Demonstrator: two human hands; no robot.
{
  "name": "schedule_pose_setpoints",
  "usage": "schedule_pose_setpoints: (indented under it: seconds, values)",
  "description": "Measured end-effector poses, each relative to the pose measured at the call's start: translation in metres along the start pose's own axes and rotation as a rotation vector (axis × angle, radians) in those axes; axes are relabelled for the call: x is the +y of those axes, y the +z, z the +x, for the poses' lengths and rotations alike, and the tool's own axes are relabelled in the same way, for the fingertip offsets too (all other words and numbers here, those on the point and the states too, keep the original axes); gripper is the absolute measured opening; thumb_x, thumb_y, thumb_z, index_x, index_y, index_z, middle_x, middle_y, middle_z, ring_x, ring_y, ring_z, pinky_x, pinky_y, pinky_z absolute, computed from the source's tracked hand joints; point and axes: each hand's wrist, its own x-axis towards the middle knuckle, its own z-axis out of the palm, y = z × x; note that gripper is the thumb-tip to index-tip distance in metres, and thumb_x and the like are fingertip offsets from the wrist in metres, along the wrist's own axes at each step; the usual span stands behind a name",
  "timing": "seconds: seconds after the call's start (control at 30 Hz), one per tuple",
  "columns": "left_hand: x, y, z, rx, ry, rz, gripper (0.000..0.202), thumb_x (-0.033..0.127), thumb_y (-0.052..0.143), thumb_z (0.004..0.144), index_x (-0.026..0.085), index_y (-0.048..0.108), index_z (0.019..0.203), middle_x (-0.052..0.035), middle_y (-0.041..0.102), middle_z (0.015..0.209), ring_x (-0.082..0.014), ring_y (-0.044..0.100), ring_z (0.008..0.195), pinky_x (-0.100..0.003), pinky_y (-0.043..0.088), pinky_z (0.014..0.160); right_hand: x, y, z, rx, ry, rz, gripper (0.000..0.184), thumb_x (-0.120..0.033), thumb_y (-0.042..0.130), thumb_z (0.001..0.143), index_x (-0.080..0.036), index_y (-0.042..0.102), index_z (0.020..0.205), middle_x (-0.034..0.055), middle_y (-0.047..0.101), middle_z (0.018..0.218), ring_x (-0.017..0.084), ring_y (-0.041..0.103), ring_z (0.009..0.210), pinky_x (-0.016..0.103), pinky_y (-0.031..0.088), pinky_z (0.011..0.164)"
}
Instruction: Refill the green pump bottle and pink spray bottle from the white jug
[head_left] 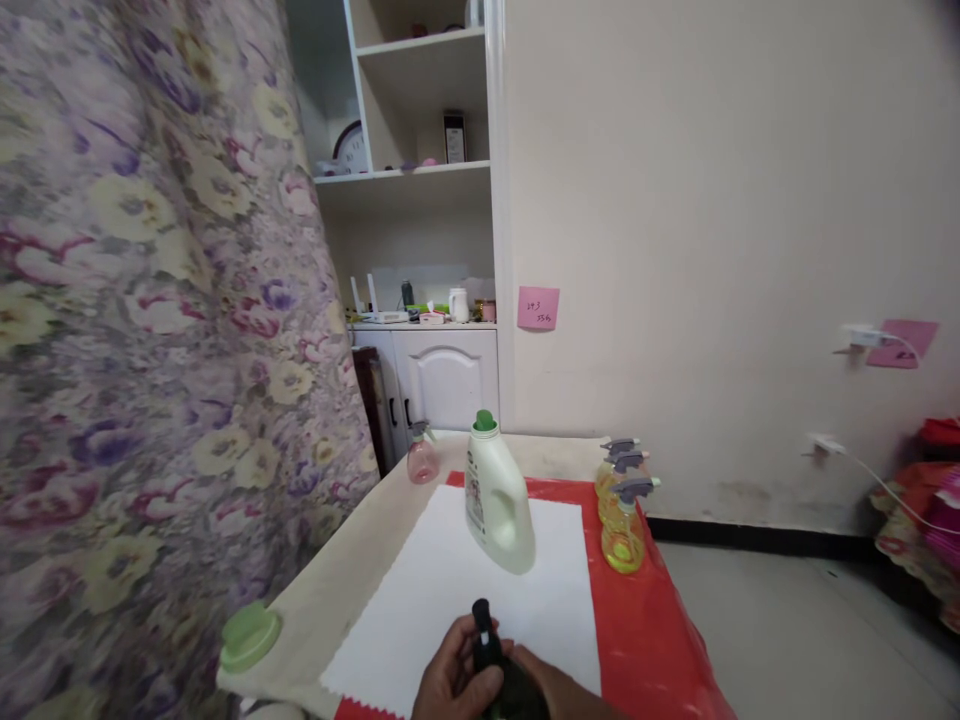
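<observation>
Low in the head view, a dark bottle (517, 695) with a black top (481, 612) is between my hands. My left hand (450, 672) closes around its neck, thumb in front and fingers behind. From the other side, my right hand (559, 690) wraps the bottle's body; most of its fingers are hidden. The bottle tilts slightly, and its lower end is cut off by the frame. Beyond my hands, a large pale green jug (496, 500) with a green spout and a side handle stands on a white cloth (420, 590).
Several spray bottles with yellow liquid (622, 545) line the right side on a red sheet (645, 630). A pink spray bottle (422, 460) stands at the back left. A green cap (250, 636) lies at the table's left corner, near a floral curtain (165, 400).
</observation>
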Motion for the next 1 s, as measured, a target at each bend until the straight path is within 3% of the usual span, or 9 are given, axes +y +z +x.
schedule_pose_setpoints:
  seconds: [0.1,0.23,0.4,0.57,0.8,1.0]
  values:
    - [0.001,-0.001,0.0,-0.01,0.0,0.017,0.062,0.047,0.081,0.061,0.024,0.064,0.117,-0.0103,0.073,0.105,-0.0318,0.064,0.105,-0.041,0.047,0.092,-0.004,-0.001,-0.002,0.0,-0.002,-0.008,0.08,-0.055,0.075,0.065,-0.026,0.049,0.135,0.0062,0.066,0.121,0.03,0.055,0.119,0.042,0.038,0.104]
    - [0.004,-0.001,-0.001,-0.047,-0.032,-0.026,0.047,0.048,0.076,0.067,0.022,0.069,0.105,-0.012,0.073,0.105,-0.033,0.064,0.103,-0.045,0.047,0.09,-0.01,-0.001,-0.004,0.011,-0.018,-0.036,0.072,-0.055,0.069,0.073,-0.027,0.049,0.135,0.0067,0.062,0.127,0.029,0.055,0.119,0.042,0.034,0.107]
    - [0.009,0.004,-0.001,-0.023,0.007,-0.012,0.04,0.042,0.081,0.062,0.022,0.069,0.095,-0.0083,0.074,0.091,-0.0275,0.067,0.09,-0.037,0.049,0.079,-0.015,0.002,-0.005,0.013,0.013,-0.064,0.072,-0.051,0.072,0.071,-0.026,0.05,0.134,0.0063,0.065,0.122,0.028,0.058,0.115,0.041,0.038,0.104]
    - [0.019,0.005,0.0,0.067,0.098,0.063,0.038,0.041,0.081,0.062,0.021,0.07,0.092,-0.005,0.073,0.085,-0.0202,0.064,0.079,-0.029,0.046,0.07,-0.017,0.005,-0.005,0.023,0.051,-0.027,0.071,-0.043,0.08,0.064,-0.025,0.054,0.128,0.0041,0.069,0.111,0.028,0.061,0.109,0.037,0.045,0.094]
    - [0.042,0.008,0.0,0.212,0.172,0.082,0.045,0.043,0.085,0.054,0.021,0.072,0.091,-0.0053,0.076,0.084,-0.0223,0.067,0.077,-0.032,0.051,0.075,-0.03,0.006,-0.006,0.028,0.101,-0.042,0.065,-0.033,0.081,0.063,-0.021,0.057,0.122,0.005,0.069,0.11,0.027,0.061,0.104,0.036,0.044,0.09]
    - [0.064,0.015,-0.008,0.283,0.237,0.087,0.043,0.041,0.085,0.055,0.022,0.071,0.091,-0.0037,0.077,0.087,-0.0214,0.068,0.078,-0.029,0.052,0.074,-0.026,0.005,-0.007,0.011,0.082,-0.036,0.071,-0.031,0.081,0.062,-0.02,0.053,0.126,0.0063,0.069,0.112,0.026,0.062,0.105,0.036,0.045,0.092]
